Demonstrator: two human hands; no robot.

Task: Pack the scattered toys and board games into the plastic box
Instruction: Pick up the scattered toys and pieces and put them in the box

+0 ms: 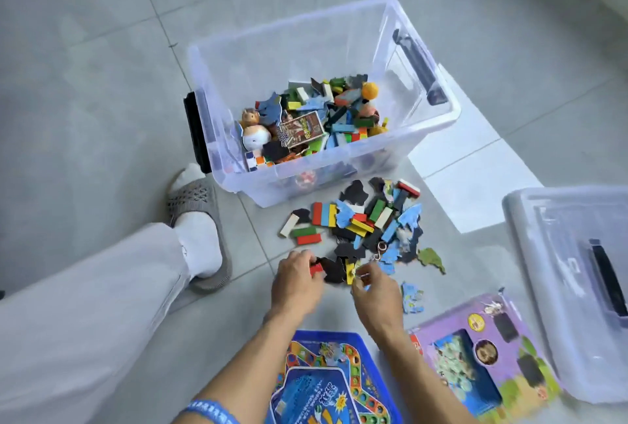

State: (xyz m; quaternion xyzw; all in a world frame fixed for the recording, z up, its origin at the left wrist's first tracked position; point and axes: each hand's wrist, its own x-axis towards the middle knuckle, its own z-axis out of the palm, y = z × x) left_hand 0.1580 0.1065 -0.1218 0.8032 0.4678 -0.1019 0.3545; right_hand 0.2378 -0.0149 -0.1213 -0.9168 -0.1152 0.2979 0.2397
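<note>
The clear plastic box (343,173) stands on the floor, its bottom covered with coloured blocks, puzzle pieces and small figures. In front of it lies a heap of blocks and puzzle pieces (367,223). At the heap's near edge my left hand (296,282) is closed around a red block (316,269). My right hand (375,289) pinches a yellow block (350,273) beside a black puzzle piece (332,269). A blue board game (334,383) and a purple boxed game (482,352) lie nearest me.
A clear lid (574,287) with a dark handle lies at the right. My left leg and slippered foot (200,230) rest left of the box. Loose puzzle pieces, one blue (412,298) and one green (432,258), lie right of my hands. Grey tiles surround everything.
</note>
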